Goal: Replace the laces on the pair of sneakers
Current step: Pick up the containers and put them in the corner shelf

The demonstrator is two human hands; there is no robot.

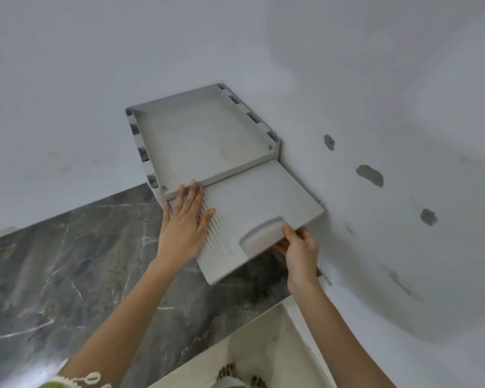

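Storage unit (202,135), grey plastic, stands in the room corner against the wall (375,79); its top is a shallow tray with a raised rim. Ribbed panel (263,197), same grey, projects from under the unit's front edge toward the camera, over the dark marbled floor (67,261). Recessed handle (261,233) sits at the panel's near edge.

Left hand (184,222): palm down, fingers straight and spread, lying flat on the panel's left side, fingertips reaching the unit's front edge. Right hand (301,247): grips the panel's near edge just right of the handle, thumb on top, fingers curled underneath.

Sneakers and laces: not in view, position cannot be told.

Wall to the right carries several dark patches (369,175). Pale box-like structure (263,345) at bottom of view
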